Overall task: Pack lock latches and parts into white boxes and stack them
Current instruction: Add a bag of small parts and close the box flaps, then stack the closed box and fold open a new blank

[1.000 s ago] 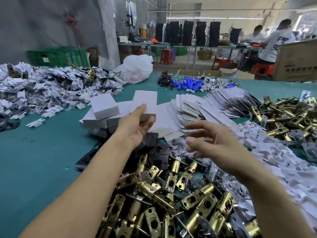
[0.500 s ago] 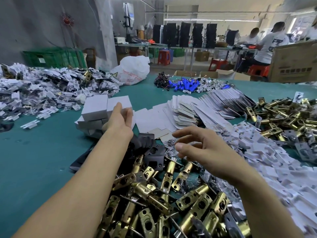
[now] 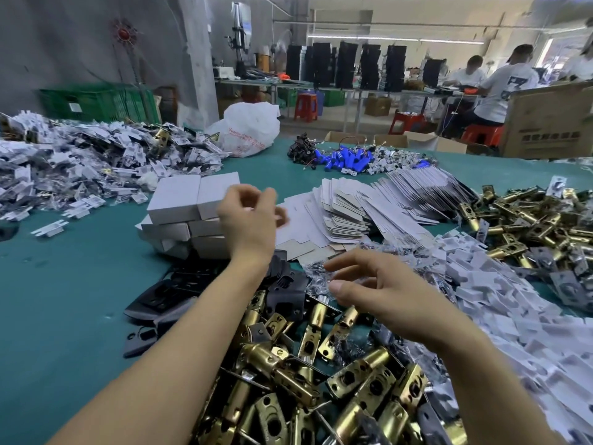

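— What differs from half a second ago?
— The left hand [image 3: 248, 220] had rested on the stack of closed white cardboard boxes [image 3: 189, 216]; it has lifted off, fingers [image 3: 239, 195] loosely curled and blurred, holding nothing.
— And the right?
— The right hand [image 3: 385, 297] hovers much as before, fingers spread and empty, above the clear plastic bags of small parts [image 3: 324, 277].
— Where do the boxes lie?
— On the green table [image 3: 64, 300], just left of the left hand. The heap of brass lock latches [image 3: 305, 374] sits beneath both forearms.
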The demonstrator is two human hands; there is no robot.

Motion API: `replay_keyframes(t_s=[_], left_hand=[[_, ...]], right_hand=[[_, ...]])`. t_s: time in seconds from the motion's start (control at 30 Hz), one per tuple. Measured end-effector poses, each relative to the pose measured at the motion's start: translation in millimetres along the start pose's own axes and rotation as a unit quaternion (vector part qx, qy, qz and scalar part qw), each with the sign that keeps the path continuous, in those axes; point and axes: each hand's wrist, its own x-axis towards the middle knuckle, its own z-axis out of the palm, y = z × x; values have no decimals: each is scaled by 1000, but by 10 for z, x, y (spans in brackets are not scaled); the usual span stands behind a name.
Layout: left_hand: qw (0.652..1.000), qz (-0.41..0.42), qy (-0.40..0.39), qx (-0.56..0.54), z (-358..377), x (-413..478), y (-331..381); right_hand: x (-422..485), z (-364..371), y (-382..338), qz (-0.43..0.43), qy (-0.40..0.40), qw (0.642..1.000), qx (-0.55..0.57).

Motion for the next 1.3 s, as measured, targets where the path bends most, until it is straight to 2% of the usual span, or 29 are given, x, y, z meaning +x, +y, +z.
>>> replay_keyframes(t_s=[0.03, 0.07, 0.13, 0.17, 0.2, 0.3, 0.4, 0.53, 0.63, 0.73, 0.8, 0.87, 0.93, 1.07, 1.17, 1.3], left_hand=[[993, -2, -77, 87, 37, 23, -61], [970, -10, -148, 191, 69, 66, -132], [884, -2, -242, 400, 113, 173, -291], [844, 7, -263, 467, 119, 221, -386], [819, 5, -272, 504, 119, 251, -455], [790, -22, -268, 551, 103, 278, -616], [744, -10, -266, 613, 104, 298, -714], [671, 38, -260, 694, 188, 288, -718], [647, 84, -245, 717, 250, 282, -717], [604, 161, -249, 740, 296, 215, -668], [588, 196, -250, 744, 331, 150, -621], [587, 221, -237, 742, 364, 93, -526], [604, 251, -209, 727, 386, 26, -386], [630, 326, -175, 683, 371, -277, -36], [646, 379, -189, 635, 307, -621, 232], [625, 482, -246, 563, 185, -961, 465]], right_hand=[[-3, -6, 2, 4, -1, 1000, -6], [-4, -12, 5, 6, -2, 1000, -12], [-6, -26, 9, 10, -2, 1000, -20], [-8, -30, 11, 12, -3, 1000, -23], [-10, -33, 15, 13, -4, 1000, -24], [-9, -28, 17, 17, -6, 1000, -25], [13, 0, 8, 22, -17, 999, -22], [25, 42, 4, 17, -25, 999, -20], [28, 34, 24, 16, -24, 999, -22], [41, 20, 39, 17, -19, 999, -23], [43, 25, 43, 21, -21, 999, -26], [49, 31, 45, 22, -8, 999, -24], [67, 42, 46, 27, 37, 999, 2], [100, 46, 1, 88, 149, 974, 144], [119, 24, -16, 131, 169, 950, 229], [108, -31, 14, 120, 152, 925, 328]])
